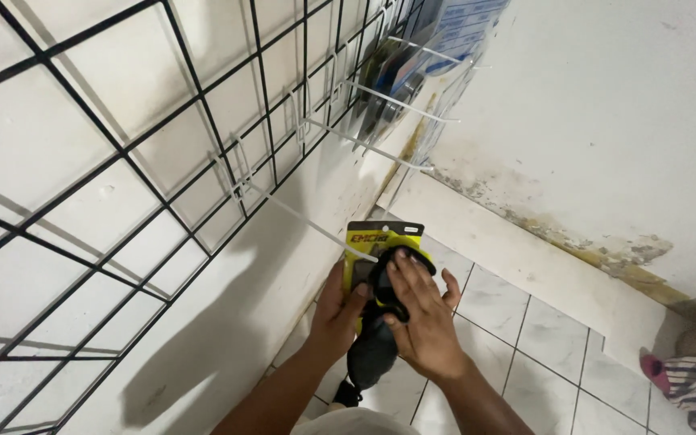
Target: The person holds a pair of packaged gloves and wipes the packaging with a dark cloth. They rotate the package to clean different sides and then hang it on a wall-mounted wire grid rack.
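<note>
Both hands, left (338, 310) and right (422, 318), clasp a yellow carded package (382, 242) at the white hook (316, 227); misaligned, it could miss and drop

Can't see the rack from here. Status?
Left hand and right hand both grip the yellow pack. White hook at its top. Nothing blocking.

Both hands (380, 314) hold yellow package (380, 242) (by hook (316, 225)).
</note>
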